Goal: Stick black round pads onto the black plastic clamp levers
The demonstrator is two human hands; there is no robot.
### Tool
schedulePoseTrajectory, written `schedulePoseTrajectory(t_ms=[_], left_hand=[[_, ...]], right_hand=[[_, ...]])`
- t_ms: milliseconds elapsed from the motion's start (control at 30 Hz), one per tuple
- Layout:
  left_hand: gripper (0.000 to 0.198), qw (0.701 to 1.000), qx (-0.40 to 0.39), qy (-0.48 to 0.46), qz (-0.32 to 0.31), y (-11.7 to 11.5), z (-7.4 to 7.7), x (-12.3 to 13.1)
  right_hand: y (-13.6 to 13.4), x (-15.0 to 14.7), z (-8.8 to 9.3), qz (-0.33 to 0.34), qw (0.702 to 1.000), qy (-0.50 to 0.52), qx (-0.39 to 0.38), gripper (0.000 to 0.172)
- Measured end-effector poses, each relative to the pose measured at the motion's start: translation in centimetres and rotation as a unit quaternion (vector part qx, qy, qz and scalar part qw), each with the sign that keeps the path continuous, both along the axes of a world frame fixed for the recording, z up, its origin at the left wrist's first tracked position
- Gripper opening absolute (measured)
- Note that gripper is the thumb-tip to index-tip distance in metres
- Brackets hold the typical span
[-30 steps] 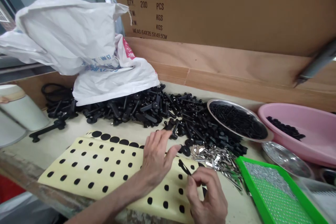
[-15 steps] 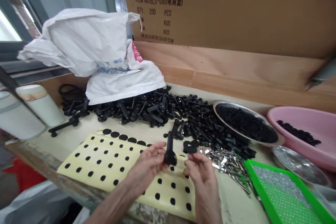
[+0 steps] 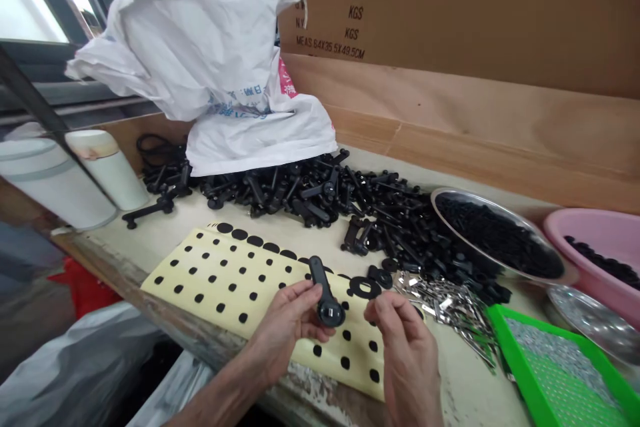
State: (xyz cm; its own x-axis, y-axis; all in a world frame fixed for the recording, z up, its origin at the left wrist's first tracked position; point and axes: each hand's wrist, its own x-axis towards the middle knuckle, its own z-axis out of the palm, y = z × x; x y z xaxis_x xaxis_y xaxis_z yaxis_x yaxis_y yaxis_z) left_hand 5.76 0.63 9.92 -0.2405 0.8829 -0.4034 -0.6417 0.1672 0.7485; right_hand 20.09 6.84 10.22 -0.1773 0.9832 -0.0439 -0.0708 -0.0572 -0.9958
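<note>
My left hand [image 3: 287, 327] is closed on a black arm-shaped part [image 3: 323, 290], whose round end with a small metallic piece faces up. To the right of it, my right hand [image 3: 405, 347] has thumb and forefinger pinched together; whatever is between them is too small to make out. Beneath both hands lies a yellow sheet [image 3: 220, 273] with rows of black dots. A black ring-shaped piece [image 3: 364, 287] is just beyond my right fingertips.
A heap of black parts [image 3: 310, 193] spreads behind the sheet, under a white sack [image 3: 200, 47]. Metal clips [image 3: 445, 300], a green tray [image 3: 523, 373], a steel dish [image 3: 565, 271] and a pink basin [image 3: 575, 220] stand right. Two pale bottles [image 3: 113, 170] [image 3: 60, 180] stand left.
The view has shifted, moving the scene rightward and the background upward. The black part in my left hand has turned so its round end shows its face. My right fingers have closed further together.
</note>
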Motion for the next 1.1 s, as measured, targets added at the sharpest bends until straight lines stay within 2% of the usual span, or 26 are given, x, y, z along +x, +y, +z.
schedulePoseTrajectory(t_ms=[167,233,500,733,1100], left_hand=[[0.035,1.0,0.01,0.013,-0.001,0.1,-0.2,0.1],[0.034,1.0,0.016,0.009,0.008,0.2,-0.3,0.2],[0.031,0.999,0.021,0.002,0.028,0.3,-0.6,0.5],[0.031,0.999,0.027,0.001,0.035,0.2,-0.6,0.6],[0.03,0.999,0.029,-0.014,0.04,0.2,-0.7,0.5]], right_hand=[[-0.3,-0.1,-0.3,0.087,0.993,-0.001,-0.081,0.033],[-0.8,-0.5,-0.5,0.101,0.99,-0.003,-0.094,0.034],[-2.0,-1.2,-0.7,0.039,0.994,-0.047,-0.088,0.033],[-2.0,-1.0,-2.0,0.047,0.993,-0.051,-0.1,0.036],[-1.7,-1.1,-2.0,0.045,0.992,-0.061,-0.103,0.036]])
